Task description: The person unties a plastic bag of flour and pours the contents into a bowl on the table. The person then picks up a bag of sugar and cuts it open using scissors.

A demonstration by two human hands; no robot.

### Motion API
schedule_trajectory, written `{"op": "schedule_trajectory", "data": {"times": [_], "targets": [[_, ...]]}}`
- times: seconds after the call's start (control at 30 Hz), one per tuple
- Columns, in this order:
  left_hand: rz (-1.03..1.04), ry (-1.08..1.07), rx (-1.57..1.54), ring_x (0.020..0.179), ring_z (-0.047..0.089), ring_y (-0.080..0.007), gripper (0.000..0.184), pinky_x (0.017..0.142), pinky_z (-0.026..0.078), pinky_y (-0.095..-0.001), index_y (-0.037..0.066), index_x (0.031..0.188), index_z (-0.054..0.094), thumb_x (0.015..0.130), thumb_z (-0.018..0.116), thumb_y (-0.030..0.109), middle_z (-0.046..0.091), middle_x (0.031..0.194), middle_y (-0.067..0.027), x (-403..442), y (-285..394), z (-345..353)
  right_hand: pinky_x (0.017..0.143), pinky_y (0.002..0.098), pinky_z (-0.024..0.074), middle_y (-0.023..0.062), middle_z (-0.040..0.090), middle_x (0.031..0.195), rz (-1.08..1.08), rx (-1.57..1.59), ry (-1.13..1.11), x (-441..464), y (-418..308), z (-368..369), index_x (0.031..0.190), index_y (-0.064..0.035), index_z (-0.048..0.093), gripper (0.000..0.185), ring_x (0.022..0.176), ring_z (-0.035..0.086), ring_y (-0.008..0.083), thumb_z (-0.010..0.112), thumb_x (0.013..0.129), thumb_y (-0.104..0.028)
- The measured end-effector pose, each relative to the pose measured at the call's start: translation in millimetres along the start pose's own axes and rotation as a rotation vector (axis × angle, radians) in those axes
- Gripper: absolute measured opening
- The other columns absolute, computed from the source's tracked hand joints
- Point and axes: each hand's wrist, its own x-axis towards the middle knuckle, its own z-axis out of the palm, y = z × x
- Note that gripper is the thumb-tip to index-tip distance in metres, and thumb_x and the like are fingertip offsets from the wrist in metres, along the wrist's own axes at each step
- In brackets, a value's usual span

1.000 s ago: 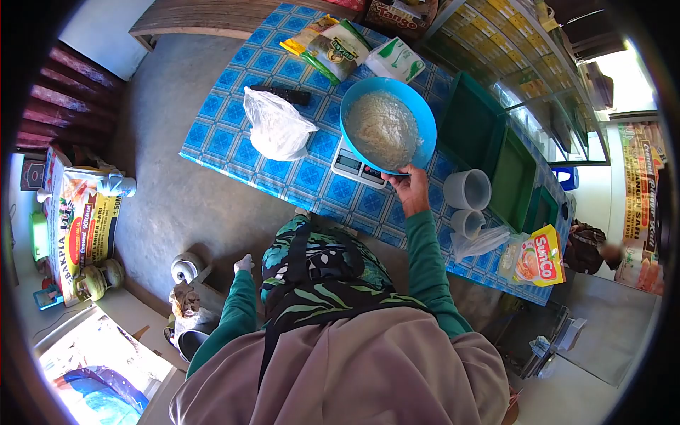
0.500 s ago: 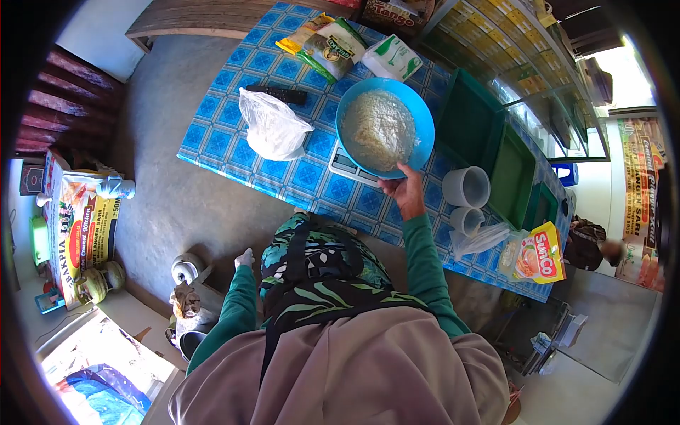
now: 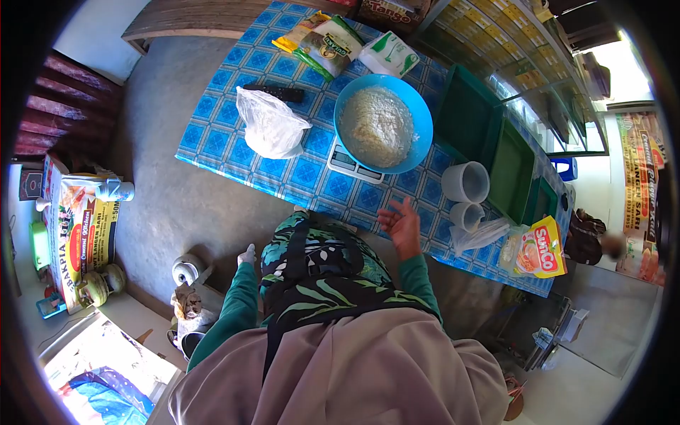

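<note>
My right hand, mid-frame, spread, empty, could knock the round blue plastic bowl off its flat white scale; my left hand's fingers, I can't tell.

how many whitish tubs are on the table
2: a larger tub lower right of the blue bowl, and a smaller tub beside it, nearer the person.

The bowl hid part of the scale, whose display was too small to read. The top edge cut off the bench.
</note>
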Motion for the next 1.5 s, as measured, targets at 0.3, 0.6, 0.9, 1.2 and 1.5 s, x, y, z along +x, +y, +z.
{"op": "schedule_trajectory", "data": {"times": [0.3,0.6,0.9,1.2,1.5], "targets": [[0.079,0.034,-0.115,0.066,0.059,-0.0189,0.040,0.056,0.048,-0.0313,-0.003,0.095,0.066,0.078,0.068,0.033,0.065,0.086,-0.0107,43,7,13,0.053,0.0320,0.0501,0.0188,0.065,0.090,0.129,-0.045,-0.144,-11,34,9,0.120,0.0012,0.048,0.051,0.068,0.065,0.0230,0.047,0.094,-0.043],[0.130,-0.025,-0.016,0.075,0.062,-0.0210,0.045,0.065,0.051,-0.0349,-0.003,0.097,0.062,0.079,0.066,0.038,0.065,0.089,-0.0121,68,0,14,0.055,0.0301,0.0491,0.0173,0.065,0.092,0.085,-0.025,-0.108,-22,30,9,0.119,0.0010,0.049,0.048,0.070,0.065,0.0212,0.051,0.093,-0.039],[0.842,-0.050,1.198,0.066,0.062,-0.0241,0.033,0.058,0.049,-0.0345,0.002,0.087,0.063,0.075,0.061,0.033,0.065,0.077,-0.0128,34,26,-1,0.057,0.0302,0.0494,0.0163,0.063,0.091,0.019,0.020,-0.093,-29,34,1,0.118,0.0007,0.049,0.044,0.070,0.064,0.0214,0.052,0.092,-0.034],[0.561,0.239,-0.234,0.061,0.066,-0.0199,0.023,0.061,0.053,-0.0326,-0.003,0.078,0.068,0.075,0.058,0.017,0.068,0.070,-0.0130,7,80,-7,0.058,0.0303,0.0501,0.0168,0.063,0.092,0.050,0.019,-0.068,-22,31,-3,0.121,0.0007,0.047,0.041,0.072,0.064,0.0221,0.052,0.092,-0.028],[0.723,0.261,-0.307,0.052,0.061,-0.0156,0.035,0.054,0.049,-0.0276,-0.003,0.075,0.069,0.084,0.059,0.029,0.064,0.059,-0.0109,-76,160,-11,0.055,0.0283,0.0495,0.0142,0.065,0.088,-0.073,-0.090,0.027,8,14,-10,0.116,-0.0003,0.052,0.037,0.070,0.065,0.0200,0.053,0.091,-0.027]]}}
